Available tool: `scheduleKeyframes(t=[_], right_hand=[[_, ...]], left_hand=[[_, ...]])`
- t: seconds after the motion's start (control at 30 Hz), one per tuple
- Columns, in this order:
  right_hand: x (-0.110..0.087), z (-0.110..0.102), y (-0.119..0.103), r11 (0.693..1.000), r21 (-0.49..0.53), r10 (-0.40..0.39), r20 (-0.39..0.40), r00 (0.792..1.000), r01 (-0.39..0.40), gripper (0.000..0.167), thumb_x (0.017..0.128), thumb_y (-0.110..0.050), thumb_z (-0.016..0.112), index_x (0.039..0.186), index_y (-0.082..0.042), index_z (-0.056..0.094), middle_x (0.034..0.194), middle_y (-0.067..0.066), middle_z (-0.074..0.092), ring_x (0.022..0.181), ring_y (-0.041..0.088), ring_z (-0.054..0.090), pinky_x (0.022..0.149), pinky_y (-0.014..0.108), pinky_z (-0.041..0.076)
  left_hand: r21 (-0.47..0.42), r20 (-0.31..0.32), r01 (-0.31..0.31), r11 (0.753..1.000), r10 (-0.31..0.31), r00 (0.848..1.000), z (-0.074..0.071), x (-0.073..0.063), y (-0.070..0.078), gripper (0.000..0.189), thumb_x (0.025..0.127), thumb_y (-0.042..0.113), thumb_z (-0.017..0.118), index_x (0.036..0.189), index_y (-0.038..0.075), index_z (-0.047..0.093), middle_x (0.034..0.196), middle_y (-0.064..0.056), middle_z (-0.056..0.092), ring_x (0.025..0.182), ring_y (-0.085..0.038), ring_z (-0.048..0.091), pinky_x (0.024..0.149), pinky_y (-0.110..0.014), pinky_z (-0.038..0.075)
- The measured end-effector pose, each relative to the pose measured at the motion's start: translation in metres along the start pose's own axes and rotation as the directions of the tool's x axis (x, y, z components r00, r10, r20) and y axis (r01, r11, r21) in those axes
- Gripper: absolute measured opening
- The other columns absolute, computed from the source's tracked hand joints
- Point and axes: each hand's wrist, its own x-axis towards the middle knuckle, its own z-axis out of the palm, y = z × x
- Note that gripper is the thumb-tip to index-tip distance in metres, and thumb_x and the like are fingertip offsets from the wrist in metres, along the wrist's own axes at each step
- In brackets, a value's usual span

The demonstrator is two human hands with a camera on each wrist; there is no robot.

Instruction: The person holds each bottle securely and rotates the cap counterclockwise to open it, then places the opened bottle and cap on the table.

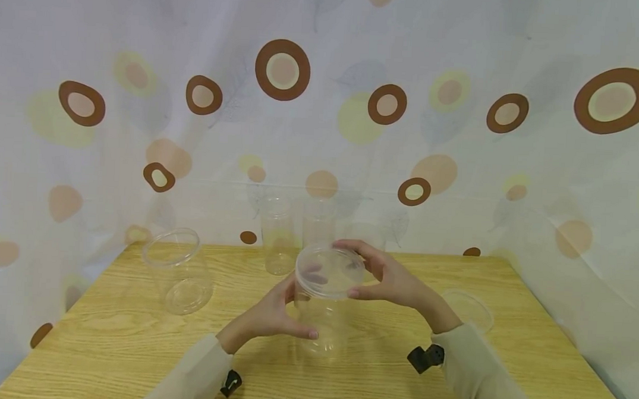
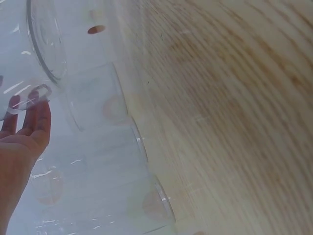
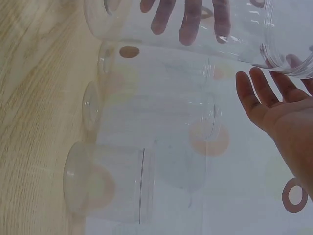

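Note:
A clear plastic jar [image 1: 321, 327] stands upright in front of me, with a translucent round lid [image 1: 335, 270] over its mouth. My left hand [image 1: 268, 316] grips the jar's side, its thumb across the near face and its fingers behind the wall. From the right, my right hand [image 1: 393, 280] holds the top at the lid's edge, thumb in front and fingers at the far side. The left wrist view catches the left fingers [image 2: 36, 117] against the clear wall. Through the jar in the right wrist view, the left hand's fingers [image 3: 190, 22] show.
Left on the wooden table [image 1: 120, 345] is a wide, lidless clear container [image 1: 189, 295]. Behind the jar stand two tall clear containers [image 1: 278, 239] and a wider one [image 3: 105, 181]. A flat clear ring-edged disc [image 1: 470, 310] lies near my right forearm. A patterned curtain [image 1: 322, 134] hangs behind.

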Motion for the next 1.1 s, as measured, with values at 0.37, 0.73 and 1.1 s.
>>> scheduleKeyframes(t=[0.37, 0.73, 1.1], right_hand=[[-0.003, 0.008, -0.001, 0.999, -0.008, -0.039, -0.076, 0.996, 0.039, 0.081, 0.079, -0.005, 0.069, 0.144, -0.010, 0.022, 0.146, 0.009, 0.027, 0.126, 0.022, 0.036, 0.098, 0.030, 0.041], [-0.003, 0.043, -0.015, 0.973, -0.187, 0.041, -0.429, 0.902, -0.133, 0.085, 0.072, -0.020, 0.078, 0.141, -0.023, 0.028, 0.141, 0.005, 0.038, 0.119, 0.025, 0.043, 0.093, 0.048, 0.040], [-0.004, 0.024, -0.008, 1.000, 0.002, 0.002, -0.181, 0.983, -0.001, 0.078, 0.078, -0.008, 0.072, 0.142, -0.009, 0.026, 0.142, 0.011, 0.031, 0.124, 0.020, 0.039, 0.099, 0.021, 0.038]], left_hand=[[0.048, -0.056, 0.026, 0.999, -0.023, 0.998, 0.003, 0.001, 0.015, 0.101, 0.068, 0.015, 0.081, 0.146, 0.021, 0.016, 0.143, -0.006, 0.034, 0.126, -0.021, 0.041, 0.096, -0.041, 0.041], [0.051, -0.147, 0.084, 0.995, -0.075, 0.986, 0.006, 0.001, 0.029, 0.100, 0.067, 0.012, 0.081, 0.146, 0.020, 0.018, 0.145, -0.007, 0.033, 0.129, -0.025, 0.038, 0.099, -0.047, 0.038], [0.050, -0.078, 0.042, 0.998, -0.038, 0.996, 0.003, -0.001, 0.009, 0.104, 0.065, 0.015, 0.083, 0.145, 0.025, 0.019, 0.141, -0.003, 0.038, 0.123, -0.017, 0.044, 0.096, -0.035, 0.042]])
